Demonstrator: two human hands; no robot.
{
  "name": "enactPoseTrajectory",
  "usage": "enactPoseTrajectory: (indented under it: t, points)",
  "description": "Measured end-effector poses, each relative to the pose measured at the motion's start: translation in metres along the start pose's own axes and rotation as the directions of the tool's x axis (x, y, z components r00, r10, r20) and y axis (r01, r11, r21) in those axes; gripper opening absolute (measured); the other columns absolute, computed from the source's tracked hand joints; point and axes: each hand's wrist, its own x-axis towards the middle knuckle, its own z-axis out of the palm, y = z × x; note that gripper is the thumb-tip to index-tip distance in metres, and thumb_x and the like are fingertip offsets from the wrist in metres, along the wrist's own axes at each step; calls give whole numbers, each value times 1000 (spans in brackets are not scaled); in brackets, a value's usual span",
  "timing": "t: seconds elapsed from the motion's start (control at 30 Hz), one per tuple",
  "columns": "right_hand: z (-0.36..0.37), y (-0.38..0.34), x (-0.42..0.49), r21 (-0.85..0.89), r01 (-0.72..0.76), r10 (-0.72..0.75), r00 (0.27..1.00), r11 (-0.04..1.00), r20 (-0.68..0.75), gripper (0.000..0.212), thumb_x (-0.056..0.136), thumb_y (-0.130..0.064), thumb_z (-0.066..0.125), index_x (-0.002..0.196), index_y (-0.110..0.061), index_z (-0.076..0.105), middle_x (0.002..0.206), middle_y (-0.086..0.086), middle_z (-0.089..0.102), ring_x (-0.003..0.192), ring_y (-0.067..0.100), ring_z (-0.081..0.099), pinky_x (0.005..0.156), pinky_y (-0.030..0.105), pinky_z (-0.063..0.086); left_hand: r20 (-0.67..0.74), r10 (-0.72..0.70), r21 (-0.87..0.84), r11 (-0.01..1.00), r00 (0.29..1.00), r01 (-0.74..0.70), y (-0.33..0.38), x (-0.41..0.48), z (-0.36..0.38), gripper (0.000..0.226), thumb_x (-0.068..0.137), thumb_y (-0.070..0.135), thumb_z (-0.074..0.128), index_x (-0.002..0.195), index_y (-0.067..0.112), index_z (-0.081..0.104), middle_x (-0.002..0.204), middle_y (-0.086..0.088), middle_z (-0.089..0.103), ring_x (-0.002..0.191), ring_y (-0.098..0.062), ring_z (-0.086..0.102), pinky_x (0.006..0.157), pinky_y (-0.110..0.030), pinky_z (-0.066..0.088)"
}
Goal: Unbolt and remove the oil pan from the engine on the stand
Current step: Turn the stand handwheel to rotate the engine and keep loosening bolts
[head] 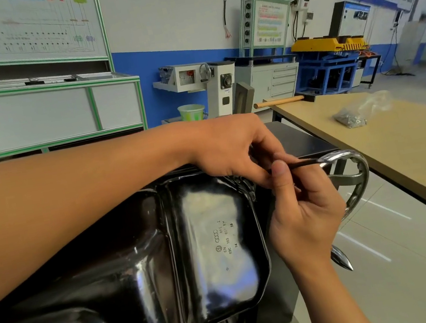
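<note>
The glossy black oil pan (215,246) fills the lower middle of the head view, bottom side up on the engine. My left hand (232,149) reaches across to the pan's far right rim with curled fingers. My right hand (300,211) comes up from below and pinches a thin dark rod-like tool (303,164) between thumb and fingers at the same spot. The two hands touch there. The bolt under them is hidden.
A chrome handwheel (357,181) of the stand sits just right of my hands. A wooden workbench (400,134) on the right carries a plastic bag of small parts (354,116) and a hammer handle (281,101). Cabinets and training rigs line the back wall.
</note>
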Motion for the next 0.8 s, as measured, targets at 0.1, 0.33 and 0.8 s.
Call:
enactPoseTrajectory:
  t: [0.1, 0.33, 0.8]
  points:
    - [-1, 1, -2, -41, -7, 9, 998, 999, 54, 19, 101, -19, 50, 111, -31, 61, 96, -8, 63, 91, 13, 63, 79, 25, 47, 17, -8, 11, 1000, 1000, 8, -4, -3, -2, 20, 90, 11, 72, 110, 8, 76, 80, 16, 75, 62, 16, 57, 64, -1, 40]
    - [-1, 3, 0, -11, -60, 60, 998, 998, -11, 10, 95, -26, 64, 99, -20, 71, 91, -17, 68, 80, 11, 64, 69, 25, 48, -124, -25, 62, 998, 992, 33, -1, 4, 3, 20, 76, 15, 84, 68, 21, 67, 54, 15, 60, 50, 1, 51, 52, -9, 39]
    - [-2, 2, -1, -36, -16, 16, 1000, 999, 7, 10, 98, -23, 60, 103, -22, 68, 92, -11, 67, 83, 7, 63, 72, 23, 47, -156, -7, 131, 991, 988, 27, 1, 0, 5, 21, 78, 17, 82, 66, 23, 66, 58, 9, 61, 55, -5, 53, 56, -15, 41]
